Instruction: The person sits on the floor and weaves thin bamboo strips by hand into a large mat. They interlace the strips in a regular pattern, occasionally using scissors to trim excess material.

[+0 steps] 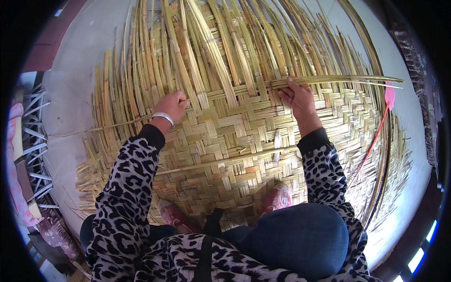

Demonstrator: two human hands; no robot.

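A large woven mat of split cane strips lies on the floor under my hands, its loose upright strips fanning out at the far side. My right hand pinches a crosswise strip, whose free end sticks out past the mat's right part. At the left, my left hand, with a silver bangle on the wrist, is closed round a thin strip that trails off leftward. Whether both hands hold the same strip I cannot tell. The crosswise strip passes among the upright ones between my hands.
Another loose strip lies across the weave, near a pale sliver. My red shoes stand on the mat. A fly swatter with a pink head and red handle lies at the right. A metal rack stands at the left.
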